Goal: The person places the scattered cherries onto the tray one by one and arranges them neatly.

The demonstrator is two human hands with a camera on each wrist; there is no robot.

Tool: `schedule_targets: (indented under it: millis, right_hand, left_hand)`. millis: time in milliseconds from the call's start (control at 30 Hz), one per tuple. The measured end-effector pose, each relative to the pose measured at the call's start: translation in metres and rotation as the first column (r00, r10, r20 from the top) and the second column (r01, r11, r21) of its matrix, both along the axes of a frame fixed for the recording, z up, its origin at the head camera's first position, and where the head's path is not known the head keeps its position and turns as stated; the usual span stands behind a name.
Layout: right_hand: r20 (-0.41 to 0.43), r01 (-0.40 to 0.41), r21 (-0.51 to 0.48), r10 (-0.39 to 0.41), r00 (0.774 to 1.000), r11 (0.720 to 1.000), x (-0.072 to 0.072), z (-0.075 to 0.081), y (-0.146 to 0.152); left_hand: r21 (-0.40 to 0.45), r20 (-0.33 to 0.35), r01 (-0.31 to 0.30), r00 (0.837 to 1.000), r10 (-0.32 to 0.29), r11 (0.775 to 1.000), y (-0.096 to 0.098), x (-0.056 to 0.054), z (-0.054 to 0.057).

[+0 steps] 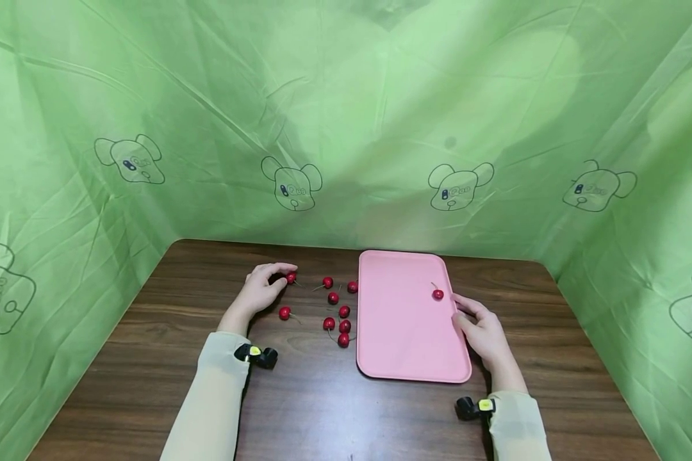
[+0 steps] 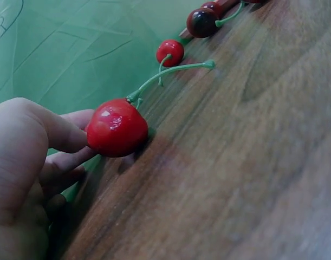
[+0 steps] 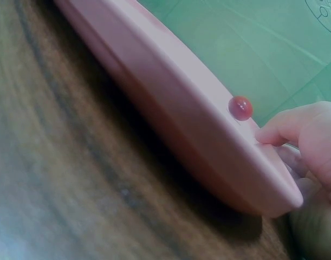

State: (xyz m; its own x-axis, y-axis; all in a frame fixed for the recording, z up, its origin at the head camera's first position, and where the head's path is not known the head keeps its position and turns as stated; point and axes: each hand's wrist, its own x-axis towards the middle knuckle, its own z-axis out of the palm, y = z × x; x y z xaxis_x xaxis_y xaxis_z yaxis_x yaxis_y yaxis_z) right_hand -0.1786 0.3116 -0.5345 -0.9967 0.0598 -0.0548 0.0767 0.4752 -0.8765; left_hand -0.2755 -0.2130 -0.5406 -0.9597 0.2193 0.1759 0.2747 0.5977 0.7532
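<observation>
My left hand (image 1: 261, 288) is at the back left of the wooden table, its thumb and index finger pinching a red cherry (image 1: 291, 278) with a thin stem. In the left wrist view, a nearer cherry (image 2: 116, 130) with a green stem overlaps the fingertips and mostly hides the pinched one. That nearer cherry (image 1: 285, 313) lies just in front of the hand in the head view. My right hand (image 1: 484, 331) grips the right rim of a pink tray (image 1: 403, 320), thumb on top. One cherry (image 1: 437, 294) lies inside the tray, close to that thumb (image 3: 271, 132).
Several loose cherries (image 1: 344, 326) are scattered on the table (image 1: 277, 390) between my left hand and the tray, some right by its left edge. A green cloth (image 1: 375, 218) printed with animal faces stands behind the table and along both sides.
</observation>
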Motion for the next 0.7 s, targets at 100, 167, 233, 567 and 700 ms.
schedule_targets:
  millis: [100,167,233,567,700]
  right_hand:
    - [-0.007,-0.003,0.0,0.003,1.0,1.0,0.0,-0.0004,0.0002]
    - [-0.011,-0.006,0.004,0.006,1.0,1.0,0.0,-0.0007,0.0005]
    - [-0.015,-0.01,0.007,0.01,1.0,1.0,0.0001,-0.001,0.0006]
    - [-0.03,-0.009,-0.001,0.009,1.0,1.0,-0.0005,-0.0031,0.0011]
    - [-0.027,-0.007,0.004,0.007,1.0,1.0,-0.0008,-0.0032,0.0002]
  left_hand:
    - [0.005,0.005,0.008,1.0,-0.008,1.0,0.0002,0.002,0.0012]
    - [0.002,0.003,0.01,1.0,-0.01,1.0,0.0005,0.0023,0.0009]
    - [-0.001,-0.002,0.012,1.0,-0.012,1.0,0.0008,0.0026,0.0002]
    - [-0.017,0.001,0.037,0.999,-0.037,0.999,0.0007,0.0025,-0.0012]
    - [-0.027,0.009,0.038,0.999,-0.037,0.999,0.0002,0.0027,-0.001]
